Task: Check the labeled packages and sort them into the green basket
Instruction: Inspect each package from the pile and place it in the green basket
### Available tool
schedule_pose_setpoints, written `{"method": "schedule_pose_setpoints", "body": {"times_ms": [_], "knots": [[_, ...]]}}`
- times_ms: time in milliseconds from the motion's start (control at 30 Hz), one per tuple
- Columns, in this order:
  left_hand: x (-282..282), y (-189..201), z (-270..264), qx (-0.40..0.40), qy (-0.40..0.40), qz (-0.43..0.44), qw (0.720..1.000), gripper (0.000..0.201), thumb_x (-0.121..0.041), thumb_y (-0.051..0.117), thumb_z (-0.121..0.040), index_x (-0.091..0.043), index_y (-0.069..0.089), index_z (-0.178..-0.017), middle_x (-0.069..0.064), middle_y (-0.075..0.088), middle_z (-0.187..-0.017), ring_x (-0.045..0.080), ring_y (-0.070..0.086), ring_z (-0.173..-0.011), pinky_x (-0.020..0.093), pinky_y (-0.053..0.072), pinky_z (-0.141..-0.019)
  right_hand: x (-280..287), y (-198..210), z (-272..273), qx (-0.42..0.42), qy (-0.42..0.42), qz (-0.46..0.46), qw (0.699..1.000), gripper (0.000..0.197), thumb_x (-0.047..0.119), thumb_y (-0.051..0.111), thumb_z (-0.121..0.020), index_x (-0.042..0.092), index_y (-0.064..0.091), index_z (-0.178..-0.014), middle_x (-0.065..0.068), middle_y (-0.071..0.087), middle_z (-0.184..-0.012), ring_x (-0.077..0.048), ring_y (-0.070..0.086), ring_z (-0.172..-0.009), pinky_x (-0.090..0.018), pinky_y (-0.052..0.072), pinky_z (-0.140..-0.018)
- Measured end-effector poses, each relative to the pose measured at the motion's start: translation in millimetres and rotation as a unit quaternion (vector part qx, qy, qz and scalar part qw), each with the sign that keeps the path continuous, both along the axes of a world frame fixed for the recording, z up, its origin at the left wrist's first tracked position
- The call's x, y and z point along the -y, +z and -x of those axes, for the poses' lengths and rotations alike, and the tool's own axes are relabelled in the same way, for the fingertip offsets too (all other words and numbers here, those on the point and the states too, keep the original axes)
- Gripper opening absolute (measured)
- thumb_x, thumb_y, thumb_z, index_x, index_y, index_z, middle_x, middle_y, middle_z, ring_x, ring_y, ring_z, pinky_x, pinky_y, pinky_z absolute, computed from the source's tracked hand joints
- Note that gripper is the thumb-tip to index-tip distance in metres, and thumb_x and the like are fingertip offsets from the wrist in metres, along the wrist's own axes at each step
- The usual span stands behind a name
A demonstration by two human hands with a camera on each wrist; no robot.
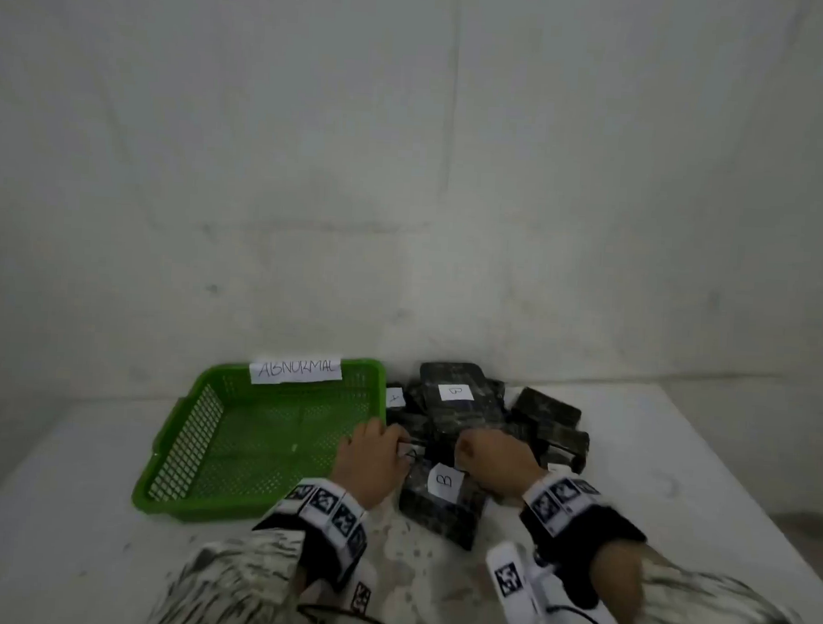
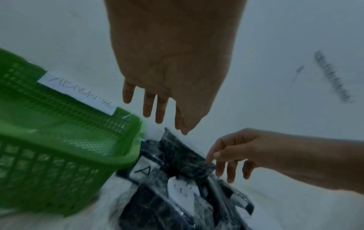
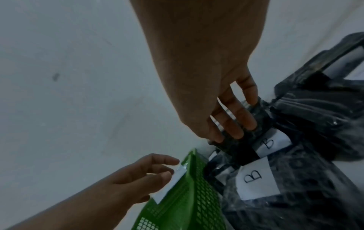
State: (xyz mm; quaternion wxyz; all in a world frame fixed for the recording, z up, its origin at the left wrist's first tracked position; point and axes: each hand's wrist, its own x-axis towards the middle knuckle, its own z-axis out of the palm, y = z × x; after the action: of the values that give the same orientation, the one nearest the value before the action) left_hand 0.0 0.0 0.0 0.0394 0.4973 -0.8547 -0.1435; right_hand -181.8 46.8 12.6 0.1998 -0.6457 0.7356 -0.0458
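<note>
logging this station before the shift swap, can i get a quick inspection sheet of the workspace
surface: white table, speckled with dark marks near the front edge.
job's things: green basket on the left, paper sign reading ABNORMAL on its far wall, nothing seen inside. Pile of dark wrapped packages right of it; nearest package shows a B label, another a B, one an A.
clutter: nothing seen.
grippers: left hand open over the basket's right edge, holds nothing; right hand fingers curled onto a package in the pile.
cables: black cable trails from the left wrist band, another from the right.
surroundings: bare grey wall behind the table.
</note>
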Motion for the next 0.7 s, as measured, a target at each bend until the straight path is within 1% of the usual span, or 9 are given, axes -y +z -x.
{"method": "schedule_pose_setpoints", "body": {"times_ms": [200,333,400,433,467,533,567,633,700], "knots": [[5.9,-31.7,20.4,0.055,0.168,0.002,0.984,0.057,-0.042,0.049,-0.092,-0.02,0.032,-0.142,0.01,0.038,-0.14,0.026,0.035,-0.131,0.039,0.028,-0.108,38.2,-21.9,-13.6,-0.018,-0.004,-0.036,0.999,0.034,0.014,0.038,-0.096,0.01,0.063,-0.119,-0.013,0.061,-0.121,-0.033,0.058,-0.107,-0.038,0.049,-0.087],[19.5,-48.9,15.7,0.062,0.223,0.055,0.971,0.084,-0.054,0.088,-0.036,-0.015,0.07,-0.109,0.008,0.07,-0.09,0.022,0.068,-0.084,0.036,0.055,-0.078,59.4,-31.7,-28.2,-0.09,0.025,0.035,0.995,0.033,0.011,0.041,-0.095,0.009,0.062,-0.12,-0.013,0.064,-0.117,-0.032,0.06,-0.106,-0.039,0.051,-0.085],[17.9,-56.0,15.0,0.065,0.191,0.003,0.979,0.074,-0.052,0.07,-0.071,-0.016,0.053,-0.133,0.009,0.063,-0.118,0.023,0.059,-0.111,0.037,0.044,-0.096,65.0,-36.6,-39.8,-0.162,0.074,0.051,0.983,0.031,0.01,0.039,-0.096,0.007,0.06,-0.118,-0.014,0.064,-0.114,-0.033,0.061,-0.104,-0.04,0.049,-0.082],[17.8,-59.9,13.9,0.074,0.188,0.027,0.979,0.06,-0.048,0.054,-0.085,-0.021,0.046,-0.139,0.005,0.058,-0.127,0.022,0.053,-0.119,0.035,0.039,-0.101,66.1,-39.6,-44.8,-0.2,0.112,0.062,0.971,0.03,0.01,0.037,-0.097,0.006,0.058,-0.117,-0.013,0.064,-0.113,-0.032,0.062,-0.103,-0.04,0.048,-0.083],[20.5,-60.0,13.2,0.059,0.19,0.039,0.979,0.051,-0.046,0.044,-0.086,-0.027,0.055,-0.131,0.0,0.064,-0.119,0.019,0.058,-0.112,0.032,0.044,-0.095,68.5,-43.8,-48.4,-0.238,0.162,0.079,0.955,0.029,0.01,0.036,-0.097,0.006,0.057,-0.117,-0.012,0.063,-0.113,-0.031,0.061,-0.103,-0.039,0.046,-0.084],[23.3,-66.1,5.8,0.049,0.171,0.004,0.984,0.046,-0.053,0.041,-0.068,-0.036,0.075,-0.095,-0.013,0.072,-0.082,0.009,0.069,-0.076,0.024,0.055,-0.065,76.6,-49.3,-52.4,-0.321,0.262,0.12,0.902,0.03,0.014,0.037,-0.096,0.009,0.06,-0.114,-0.008,0.059,-0.115,-0.028,0.055,-0.107,-0.038,0.041,-0.09],[25.9,-76.2,3.7,0.052,0.172,0.002,0.984,0.044,-0.056,0.044,-0.065,-0.036,0.076,-0.09,-0.015,0.072,-0.078,0.007,0.07,-0.072,0.025,0.056,-0.06,81.3,-50.0,-53.1,-0.358,0.294,0.134,0.876,0.031,0.017,0.039,-0.095,0.011,0.063,-0.114,-0.006,0.056,-0.117,-0.027,0.05,-0.112,-0.037,0.04,-0.092],[25.4,-76.7,1.0,0.025,0.157,0.009,0.987,0.042,-0.047,0.059,-0.073,-0.025,0.073,-0.105,-0.004,0.074,-0.091,0.018,0.071,-0.086,0.039,0.056,-0.071,90.1,-54.8,-54.5,-0.41,0.337,0.13,0.838,0.034,0.022,0.04,-0.095,0.012,0.064,-0.117,-0.004,0.05,-0.125,-0.026,0.04,-0.121,-0.038,0.034,-0.101],[20.2,-72.9,2.0,-0.008,0.164,0.041,0.986,0.054,-0.047,0.051,-0.081,-0.019,0.06,-0.127,0.004,0.069,-0.111,0.028,0.064,-0.103,0.047,0.049,-0.087,94.3,-60.6,-56.7,-0.472,0.358,0.111,0.798,0.037,0.027,0.039,-0.096,0.014,0.061,-0.124,-0.004,0.048,-0.129,-0.024,0.034,-0.126,-0.038,0.028,-0.107]]}}
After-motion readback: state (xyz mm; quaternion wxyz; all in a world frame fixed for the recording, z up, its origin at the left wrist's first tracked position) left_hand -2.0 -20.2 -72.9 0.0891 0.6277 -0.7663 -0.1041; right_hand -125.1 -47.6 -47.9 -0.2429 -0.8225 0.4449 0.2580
